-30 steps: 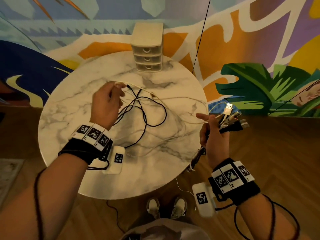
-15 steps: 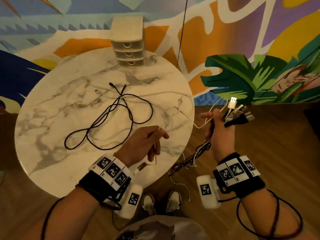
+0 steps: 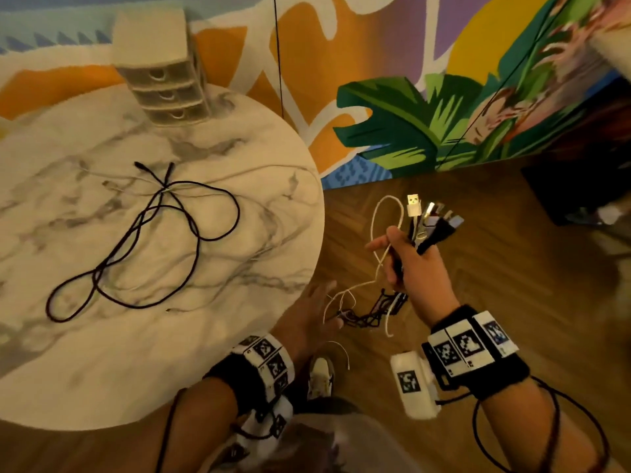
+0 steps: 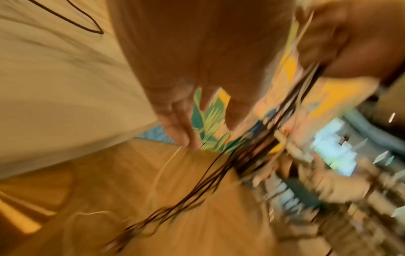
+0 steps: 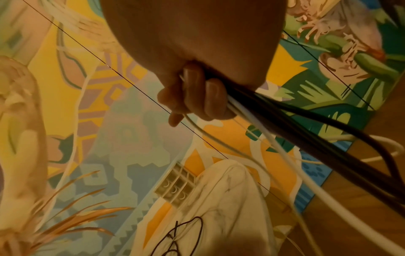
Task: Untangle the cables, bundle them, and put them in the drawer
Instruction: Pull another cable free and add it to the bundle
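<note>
Beyond the table [image 3: 239, 336] edge, over the floor, the right hand [image 3: 415, 268] holds a bunch of cables [image 3: 392, 257] in a closed fist, with the plugs [image 3: 430, 220] fanned upward and the rest hanging down toward the floor. The long axis of this bunch is therefore close to vertical, and its tangled lower part [image 3: 368, 312] hangs just below and left of the fist. The left hand [image 3: 307, 312] is at that tangle, nearer to it than the right one, with fingers spread and mostly straight; it is blurred in both the head and left wrist views, so I cannot tell if it already pinches the thin white strand [image 3: 345, 295] beside its fingertips. One black cable [image 3: 191, 230] lies loose on the table together with some thin white ones, well apart from both hands. The drawer unit [image 3: 164, 80] stands at the far edge of the table, all drawers closed. I judge that the next move depends on the left hand running down along the hanging strands.
</note>
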`<state>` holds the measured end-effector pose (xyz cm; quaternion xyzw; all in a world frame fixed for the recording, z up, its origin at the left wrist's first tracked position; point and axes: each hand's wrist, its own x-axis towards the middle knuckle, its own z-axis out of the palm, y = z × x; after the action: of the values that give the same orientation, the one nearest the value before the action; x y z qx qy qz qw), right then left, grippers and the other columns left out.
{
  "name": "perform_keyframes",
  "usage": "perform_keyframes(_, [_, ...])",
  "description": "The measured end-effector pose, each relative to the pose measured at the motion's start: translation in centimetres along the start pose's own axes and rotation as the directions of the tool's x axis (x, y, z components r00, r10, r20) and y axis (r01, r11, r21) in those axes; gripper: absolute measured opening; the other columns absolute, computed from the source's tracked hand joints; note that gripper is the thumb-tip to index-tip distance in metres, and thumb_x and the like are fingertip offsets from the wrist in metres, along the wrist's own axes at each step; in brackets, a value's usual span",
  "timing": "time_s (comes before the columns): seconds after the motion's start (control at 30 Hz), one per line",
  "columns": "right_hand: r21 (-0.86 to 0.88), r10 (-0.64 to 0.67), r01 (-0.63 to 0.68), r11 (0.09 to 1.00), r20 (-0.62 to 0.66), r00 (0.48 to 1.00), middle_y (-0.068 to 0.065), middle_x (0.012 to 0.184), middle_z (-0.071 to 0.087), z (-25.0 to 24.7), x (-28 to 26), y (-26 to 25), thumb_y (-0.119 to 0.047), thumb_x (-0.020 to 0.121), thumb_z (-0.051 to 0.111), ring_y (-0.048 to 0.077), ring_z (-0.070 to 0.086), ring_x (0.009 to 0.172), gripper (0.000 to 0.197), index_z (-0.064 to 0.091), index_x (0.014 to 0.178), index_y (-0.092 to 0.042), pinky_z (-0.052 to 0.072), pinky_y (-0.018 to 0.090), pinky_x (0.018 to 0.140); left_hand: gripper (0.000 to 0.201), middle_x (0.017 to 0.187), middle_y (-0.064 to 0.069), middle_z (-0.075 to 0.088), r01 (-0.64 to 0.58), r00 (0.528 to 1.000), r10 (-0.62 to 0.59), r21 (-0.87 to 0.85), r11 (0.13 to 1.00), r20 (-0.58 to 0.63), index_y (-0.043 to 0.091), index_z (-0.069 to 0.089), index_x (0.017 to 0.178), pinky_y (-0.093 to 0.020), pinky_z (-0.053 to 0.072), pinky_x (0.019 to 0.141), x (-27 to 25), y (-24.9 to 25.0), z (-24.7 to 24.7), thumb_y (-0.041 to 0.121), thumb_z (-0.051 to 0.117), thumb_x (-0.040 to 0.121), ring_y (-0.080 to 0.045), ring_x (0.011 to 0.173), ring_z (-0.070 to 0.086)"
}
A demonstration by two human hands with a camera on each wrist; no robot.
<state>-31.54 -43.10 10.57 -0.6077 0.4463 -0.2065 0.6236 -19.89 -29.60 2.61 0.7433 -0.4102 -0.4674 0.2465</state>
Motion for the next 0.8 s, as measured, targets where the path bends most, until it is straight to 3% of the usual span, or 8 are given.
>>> perform_keyframes(0.1, [-0.016, 0.011, -0.01, 1.0, 0.027, 1.0, 0.001, 0.046, 0.045, -0.3, -0.5, 0.5, -0.036, 0.098, 0.041, 0.013, 0.039, 0.041, 0.042, 0.069, 0.082, -0.011, 0.035, 0.023, 0.046, 0.043, 0.116, 0.005, 0.058, -0.148, 0.987, 0.163, -0.402, 0.903, 0.004, 0.038, 0.046, 0.124, -0.032, 0.056, 0.073, 0.7, 6.3, -1.4, 0.025, 0.063, 0.086, -0.019, 0.091, 0.065])
perform_keyframes(0.2, [-0.01, -0.005, 0.005, 1.0, -0.042, 0.999, 0.002, 0.047, 0.043, -1.2, -0.5, 0.4, -0.039, 0.098, 0.039, 0.012, 0.036, 0.041, 0.046, 0.068, 0.082, -0.007, 0.032, 0.022, 0.044, 0.009, 0.075, -0.002, 0.06, -0.173, 0.978, 0.202, -0.328, 0.929, 0.056, 0.027, 0.056, 0.1, -0.025, 0.048, 0.053, 1.9, 8.8, -2.6, 0.021, 0.051, 0.095, -0.014, 0.06, 0.057])
perform_keyframes(0.3, [0.003, -0.005, 0.005, 1.0, -0.141, 0.99, 0.001, 0.047, 0.041, -3.3, -0.5, 0.2, -0.043, 0.097, 0.038, 0.012, 0.033, 0.04, 0.05, 0.07, 0.079, -0.01, 0.029, 0.022, 0.041, 0.02, 0.061, 0.012, 0.053, -0.213, 0.977, 0.214, -0.14, 0.967, -0.004, 0.017, 0.063, 0.086, -0.018, 0.038, 0.053, 3.1, 7.5, -3.4, 0.023, 0.047, 0.097, 0.003, 0.051, 0.049])
perform_keyframes(0.37, [0.009, 0.006, -0.005, 1.0, -0.212, 0.977, 0.0, 0.046, 0.043, -4.7, -0.6, 0.0, -0.045, 0.095, 0.043, 0.013, 0.034, 0.04, 0.049, 0.067, 0.063, -0.017, 0.03, 0.024, 0.043, 0.019, 0.072, 0.014, 0.059, -0.224, 0.974, 0.222, 0.073, 0.972, 0.034, 0.021, 0.063, 0.088, -0.021, 0.042, 0.06, 3.5, 6.1, -3.1, 0.027, 0.047, 0.097, 0.003, 0.065, 0.056])
perform_keyframes(0.5, [0.061, 0.025, -0.006, 0.998, -0.316, 0.948, -0.001, 0.045, 0.041, -5.8, -0.6, -0.3, -0.048, 0.09, 0.053, 0.014, 0.037, 0.039, 0.056, 0.048, 0.04, -0.022, 0.034, 0.029, 0.047, 0.022, 0.101, 0.0, 0.063, -0.153, 0.987, 0.135, 0.278, 0.948, 0.082, 0.02, 0.057, 0.111, -0.033, 0.048, 0.081, 5.3, 2.7, -1.2, 0.033, 0.048, 0.096, -0.021, 0.092, 0.062])
perform_keyframes(0.63, [0.066, -0.033, 0.053, 0.996, -0.277, 0.96, -0.004, 0.036, 0.04, -6.1, -0.6, -0.4, -0.04, 0.099, 0.041, 0.014, 0.035, 0.036, 0.057, 0.052, 0.05, -0.011, 0.033, 0.026, 0.045, 0.06, 0.149, -0.006, 0.028, -0.009, 0.994, -0.044, 0.465, 0.885, 0.103, 0.026, 0.023, 0.145, -0.041, 0.039, 0.102, 6.6, 2.0, -0.1, 0.032, 0.051, 0.093, -0.027, 0.125, 0.046])
perform_keyframes(0.7, [0.091, -0.043, 0.066, 0.994, -0.239, 0.97, -0.001, 0.039, 0.043, -5.9, -0.7, -0.6, -0.037, 0.101, 0.036, 0.015, 0.036, 0.037, 0.058, 0.061, 0.057, -0.008, 0.033, 0.025, 0.045, 0.059, 0.146, -0.005, 0.033, -0.098, 0.995, 0.091, 0.346, 0.933, 0.037, 0.027, 0.029, 0.143, -0.036, 0.046, 0.092, 6.6, 3.5, -0.3, 0.034, 0.055, 0.09, -0.02, 0.113, 0.053])
perform_keyframes(0.8, [0.107, -0.104, 0.13, 0.986, -0.221, 0.97, 0.004, 0.064, 0.069, -5.3, -0.7, -1.3, -0.03, 0.102, 0.032, 0.022, 0.061, 0.061, 0.054, 0.071, 0.069, -0.012, 0.048, 0.023, 0.055, 0.048, 0.125, -0.003, 0.05, -0.443, 0.896, 0.443, -0.006, 0.896, 0.014, 0.023, 0.05, 0.127, -0.028, 0.051, 0.082, 5.5, 8.1, -1.0, 0.035, 0.064, 0.083, -0.012, 0.097, 0.057])
